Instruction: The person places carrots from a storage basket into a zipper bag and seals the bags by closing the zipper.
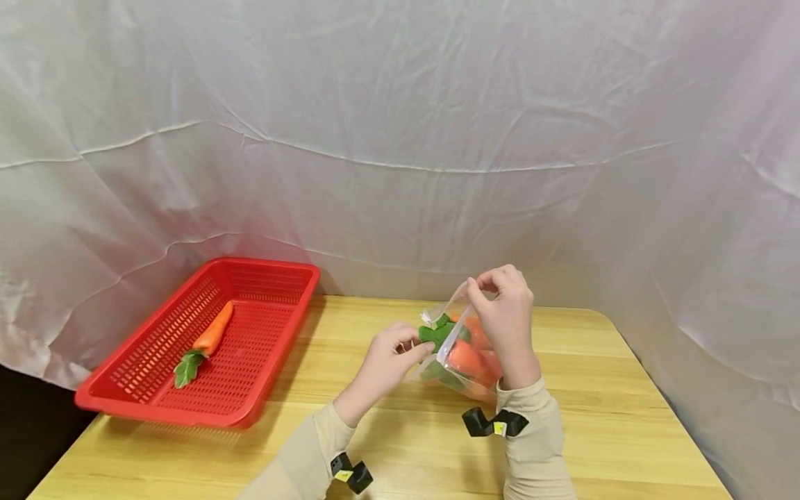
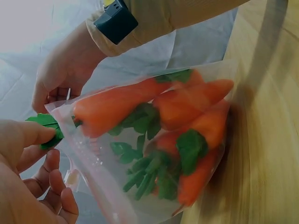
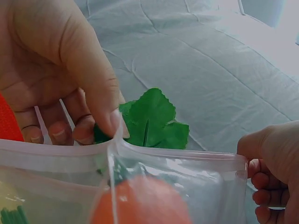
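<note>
A clear zip bag (image 1: 465, 378) stands on the table, with several orange carrots (image 2: 191, 105) and their green leaves showing through the plastic. One carrot's leafy top (image 3: 154, 121) sticks out past the bag's mouth. My left hand (image 1: 390, 354) pinches that leaf between thumb and finger, and the thumb tip (image 3: 113, 123) meets the bag's rim, which peaks there. With its thumb and fingers, my right hand (image 1: 503, 305) grips the far corner of the rim and holds it up. A white slider (image 2: 72, 178) sits on the rim below the left fingers.
To the left is a red plastic basket (image 1: 256, 410) with slotted sides. One carrot (image 1: 215, 330) with a green top lies inside it. The wooden table (image 1: 625, 417) extends to the right of the bag, and pale cloth (image 1: 400, 139) hangs behind.
</note>
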`<move>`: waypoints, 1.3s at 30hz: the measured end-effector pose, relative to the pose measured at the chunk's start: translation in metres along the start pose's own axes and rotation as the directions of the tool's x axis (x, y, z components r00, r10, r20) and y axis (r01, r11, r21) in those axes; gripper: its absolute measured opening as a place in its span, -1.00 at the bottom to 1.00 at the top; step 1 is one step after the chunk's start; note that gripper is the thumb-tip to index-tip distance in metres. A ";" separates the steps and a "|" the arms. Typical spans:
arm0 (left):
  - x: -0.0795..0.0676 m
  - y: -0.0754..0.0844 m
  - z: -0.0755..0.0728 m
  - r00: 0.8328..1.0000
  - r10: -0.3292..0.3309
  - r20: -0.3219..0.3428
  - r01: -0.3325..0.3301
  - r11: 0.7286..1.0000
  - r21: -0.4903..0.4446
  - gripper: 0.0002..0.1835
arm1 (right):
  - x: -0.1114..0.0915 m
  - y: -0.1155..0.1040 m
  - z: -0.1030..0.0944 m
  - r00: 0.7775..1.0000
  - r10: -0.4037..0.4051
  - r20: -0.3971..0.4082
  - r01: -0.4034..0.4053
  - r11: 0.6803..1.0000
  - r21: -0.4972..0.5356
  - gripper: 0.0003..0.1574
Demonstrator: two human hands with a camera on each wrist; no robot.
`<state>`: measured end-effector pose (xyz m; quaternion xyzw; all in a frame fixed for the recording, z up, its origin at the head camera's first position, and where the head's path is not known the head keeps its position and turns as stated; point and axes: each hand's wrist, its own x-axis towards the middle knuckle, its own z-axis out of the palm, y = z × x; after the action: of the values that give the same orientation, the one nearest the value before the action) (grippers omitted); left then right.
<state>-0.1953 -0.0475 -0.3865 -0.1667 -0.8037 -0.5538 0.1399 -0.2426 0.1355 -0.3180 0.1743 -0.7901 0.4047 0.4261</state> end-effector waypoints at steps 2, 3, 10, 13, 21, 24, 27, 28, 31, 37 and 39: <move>-0.001 0.000 0.000 1.000 0.003 0.026 -0.003 1.000 0.020 -0.76 | 0.000 -0.001 0.000 1.000 0.002 0.004 -0.002 1.000 -0.001 -0.81; -0.001 0.000 0.001 0.999 0.003 0.032 -0.004 0.999 0.034 -0.73 | 0.000 -0.001 0.000 1.000 0.003 0.006 -0.003 1.000 -0.003 -0.81; 0.000 0.000 -0.001 1.000 0.007 0.020 -0.008 0.997 0.074 -0.66 | -0.001 0.000 0.002 1.000 -0.009 0.009 0.009 1.000 -0.004 -0.81; 0.002 -0.001 -0.004 0.999 -0.036 -0.036 0.037 0.999 0.007 -0.75 | 0.000 0.000 0.002 1.000 -0.010 0.006 0.010 1.000 -0.001 -0.82; 0.008 0.000 -0.013 0.973 -0.183 -0.141 0.136 0.947 -0.291 -0.84 | 0.000 0.001 0.002 1.000 -0.016 0.013 0.016 1.000 -0.001 -0.80; 0.009 0.000 -0.014 0.970 -0.181 -0.163 0.122 0.939 -0.320 -0.84 | 0.000 0.001 0.002 1.000 -0.019 0.009 0.019 1.000 0.000 -0.81; 0.009 0.001 -0.014 0.970 -0.178 -0.166 0.108 0.926 -0.361 -0.84 | 0.000 0.000 0.002 1.000 -0.019 0.005 0.019 1.000 0.006 -0.81; 0.009 0.001 -0.013 0.970 -0.177 -0.165 0.105 0.922 -0.373 -0.83 | 0.000 0.000 0.002 1.000 -0.019 0.005 0.019 1.000 0.007 -0.81; 0.009 0.001 -0.012 0.971 -0.179 -0.156 0.101 0.907 -0.409 -0.81 | 0.000 0.000 0.002 1.000 -0.021 0.004 0.021 1.000 0.008 -0.81; 0.006 0.000 -0.010 0.982 -0.187 -0.003 0.179 0.946 -0.270 -0.76 | 0.000 0.000 0.002 1.000 -0.015 0.011 0.015 1.000 0.007 -0.81; 0.004 0.000 -0.011 0.983 -0.172 0.063 0.179 0.972 -0.152 -0.74 | 0.000 0.000 0.002 1.000 -0.011 0.014 0.011 1.000 0.007 -0.82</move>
<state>-0.1989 -0.0573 -0.3811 -0.1192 -0.7723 -0.6214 0.0568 -0.2439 0.1338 -0.3186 0.1830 -0.7906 0.4038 0.4224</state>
